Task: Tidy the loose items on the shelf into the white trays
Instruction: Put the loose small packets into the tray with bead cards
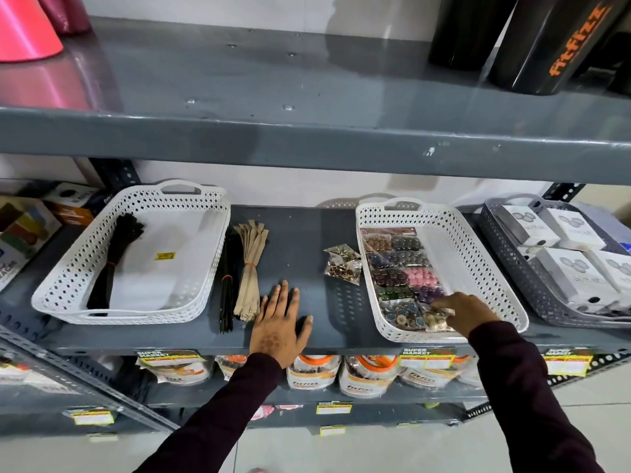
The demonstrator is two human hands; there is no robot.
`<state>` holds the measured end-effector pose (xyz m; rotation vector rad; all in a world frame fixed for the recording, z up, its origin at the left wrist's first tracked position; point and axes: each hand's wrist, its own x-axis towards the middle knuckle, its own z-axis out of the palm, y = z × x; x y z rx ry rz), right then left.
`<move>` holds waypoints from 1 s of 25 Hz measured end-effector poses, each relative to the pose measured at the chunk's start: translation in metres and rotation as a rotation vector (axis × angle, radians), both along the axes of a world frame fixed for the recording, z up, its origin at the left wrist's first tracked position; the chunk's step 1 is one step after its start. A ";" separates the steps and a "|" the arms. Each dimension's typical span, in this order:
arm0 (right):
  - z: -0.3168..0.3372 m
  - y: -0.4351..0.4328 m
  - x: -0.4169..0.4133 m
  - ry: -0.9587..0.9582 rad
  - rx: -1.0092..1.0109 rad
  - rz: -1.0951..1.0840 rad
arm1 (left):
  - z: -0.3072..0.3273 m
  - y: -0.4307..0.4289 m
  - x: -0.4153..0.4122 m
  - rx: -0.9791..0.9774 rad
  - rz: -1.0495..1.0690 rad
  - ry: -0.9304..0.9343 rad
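Observation:
Two white perforated trays stand on the grey shelf. The left tray (191, 206) holds one black zipper bundle (116, 257). Beside it on the shelf lie a black zipper bundle (227, 288) and a beige zipper bundle (249, 268). The right tray (478, 254) holds several packets of coloured buttons (399, 264). Two loose button packets (343, 264) lie on the shelf just left of it. My left hand (281, 327) rests flat on the shelf, fingers apart, holding nothing. My right hand (464, 310) is inside the right tray, fingertips pinching a pale button packet (435, 319) at the near end.
A grey tray (512, 268) of white boxes stands at the right. Boxes are stacked at the far left (24, 230). An upper shelf edge (307, 141) overhangs the trays. Jars and price labels line the shelf below (314, 370).

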<state>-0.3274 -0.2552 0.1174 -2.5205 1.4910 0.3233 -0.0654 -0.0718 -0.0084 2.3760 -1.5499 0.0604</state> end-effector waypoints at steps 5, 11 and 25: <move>0.008 -0.011 0.013 0.052 0.139 0.027 | 0.001 0.000 0.000 -0.009 0.001 0.004; 0.001 -0.009 0.039 -0.021 0.048 0.008 | 0.002 -0.001 -0.001 -0.010 0.014 -0.002; -0.028 0.001 0.212 -0.003 -0.151 0.115 | 0.001 0.001 -0.002 -0.057 0.031 0.040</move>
